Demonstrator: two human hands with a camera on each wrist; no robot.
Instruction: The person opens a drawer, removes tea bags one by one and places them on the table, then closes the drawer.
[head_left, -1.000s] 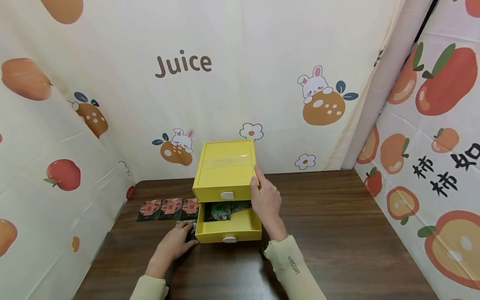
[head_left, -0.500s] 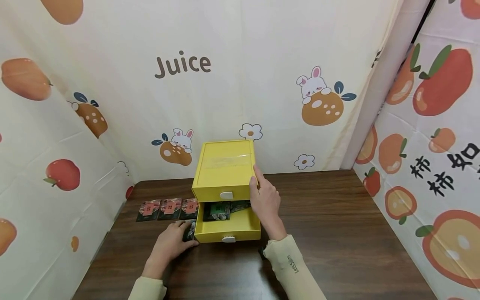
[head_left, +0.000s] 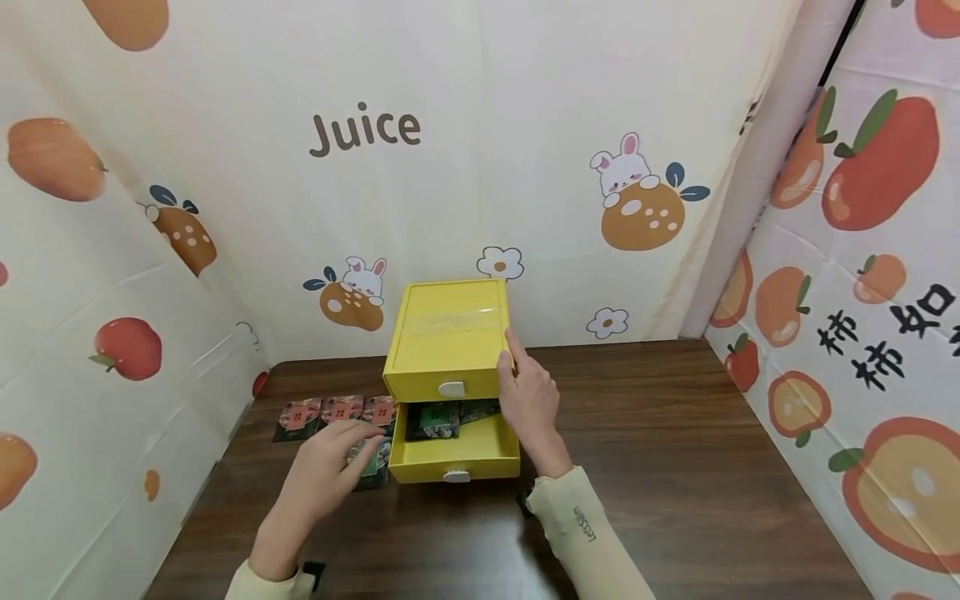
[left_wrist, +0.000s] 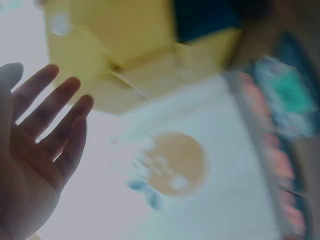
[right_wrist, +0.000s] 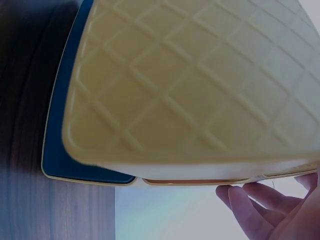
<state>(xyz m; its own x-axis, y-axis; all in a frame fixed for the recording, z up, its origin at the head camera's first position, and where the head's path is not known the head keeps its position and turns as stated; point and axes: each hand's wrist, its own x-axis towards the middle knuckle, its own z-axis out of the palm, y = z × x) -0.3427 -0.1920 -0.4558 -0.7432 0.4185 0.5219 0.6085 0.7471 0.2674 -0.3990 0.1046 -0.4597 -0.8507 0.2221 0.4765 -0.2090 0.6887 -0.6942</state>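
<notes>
In the head view, a yellow two-drawer storage box (head_left: 448, 333) stands with its lower drawer (head_left: 457, 454) pulled out. Inside that drawer lie dark packets with a green label, one packet (head_left: 437, 420) in front. My right hand (head_left: 531, 404) steadies the box's right side, its fingers laid along the top edge. Left of the drawer, a green-labelled packet (head_left: 375, 463) lies on the table, partly covered by my left hand (head_left: 318, 467). That hand is raised above it with fingers extended and nothing in its grasp, as the blurred left wrist view also shows.
Several flat packets with red labels, such as one packet (head_left: 299, 417), lie in a row left of the box. The brown wooden table (head_left: 637, 467) extends to the right. A printed cloth (head_left: 525, 167) hangs behind it.
My left hand has lifted off the green-labelled packet and moved left, leaving the packet lying on the table below the red-labelled row. My right hand stays on the box.
</notes>
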